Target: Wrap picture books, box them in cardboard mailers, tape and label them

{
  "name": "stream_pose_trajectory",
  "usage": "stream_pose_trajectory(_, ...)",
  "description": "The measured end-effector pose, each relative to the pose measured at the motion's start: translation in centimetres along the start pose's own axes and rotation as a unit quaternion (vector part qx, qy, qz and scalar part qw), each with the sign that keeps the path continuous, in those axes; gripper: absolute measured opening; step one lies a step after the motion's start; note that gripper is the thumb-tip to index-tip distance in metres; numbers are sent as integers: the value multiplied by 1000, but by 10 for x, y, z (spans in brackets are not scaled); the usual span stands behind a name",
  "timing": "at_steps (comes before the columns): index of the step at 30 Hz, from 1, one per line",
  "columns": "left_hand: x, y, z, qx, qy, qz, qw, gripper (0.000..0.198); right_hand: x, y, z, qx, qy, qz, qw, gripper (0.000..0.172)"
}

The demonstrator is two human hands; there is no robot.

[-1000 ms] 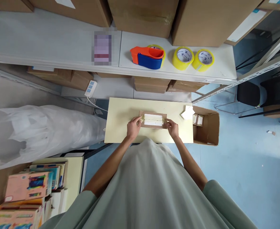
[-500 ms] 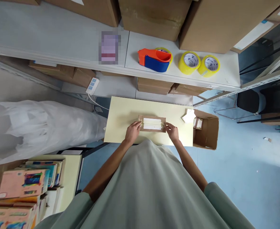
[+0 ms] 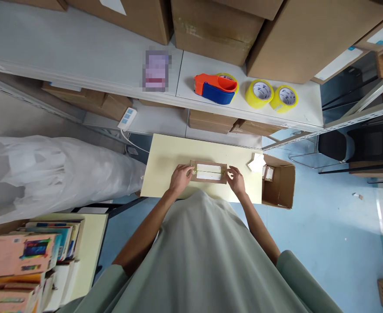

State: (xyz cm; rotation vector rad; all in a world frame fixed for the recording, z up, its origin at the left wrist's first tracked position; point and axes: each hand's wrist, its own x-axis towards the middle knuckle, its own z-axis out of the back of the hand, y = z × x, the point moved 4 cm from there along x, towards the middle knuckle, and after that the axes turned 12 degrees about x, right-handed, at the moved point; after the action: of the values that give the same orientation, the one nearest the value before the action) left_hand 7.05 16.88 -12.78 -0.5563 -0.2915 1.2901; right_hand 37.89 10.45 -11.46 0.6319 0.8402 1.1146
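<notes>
The cardboard parcel [image 3: 208, 171] sits in a crowded spot, so I read the surroundings first, from the left. A big white plastic bag [image 3: 54, 169] lies beside the left edge of the table [image 3: 165, 152]. A stack of books [image 3: 24, 256] sits nearer to me, and a power strip [image 3: 128, 118] rests on the low shelf beyond the table's far left corner. On the upper shelf behind the table I see an orange and blue tape dispenser [image 3: 215, 84] and two yellow tape rolls [image 3: 259, 92]. A white paper [image 3: 256, 163] lies at the table's right edge, and an open carton [image 3: 281, 187] stands on the floor against that edge. Only fingertips overlap the parcel's ends.

The parcel is flat, brown and oblong, with two white strips along its top. It lies lengthwise close to the table's near edge, roughly midway along it. My left hand [image 3: 180, 178] touches its left end and my right hand [image 3: 236, 180] its right end. Both have bent fingers with the tips on the cardboard. I cannot tell whether they pinch or merely press.
</notes>
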Motion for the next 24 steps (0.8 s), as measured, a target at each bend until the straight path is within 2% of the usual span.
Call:
stream_pose_trajectory(3, 4, -7, 14, -15, -10, -17, 1000, 25, 5, 20, 7, -30, -6, 25, 999, 25)
stream_pose_trajectory(6, 16, -23, 37, -35, -37, -42, 998, 22, 17, 56, 19, -47, -22, 91, 994, 30)
stream_pose_trajectory(9, 37, -47, 70, -52, -88, -81, 991, 21, 38, 108, 33, -53, -48, 189, 979, 37)
stream_pose_trajectory(13, 68, -81, 120, -75, -194, -120, 971, 17, 75, 189, 51, -82, -85, 320, 940, 46)
stream_pose_trajectory(17, 86, -109, 164, -99, -270, -155, 945, 14, 124, 254, 57, -138, -88, 390, 906, 55)
stream_pose_trajectory(20, 87, -122, 187, -107, -284, -165, 938, 13, 167, 280, 50, -182, -84, 395, 897, 58)
stream_pose_trajectory(24, 77, -125, 203, -115, -289, -167, 935, 18, 216, 289, 35, -210, -93, 369, 900, 62)
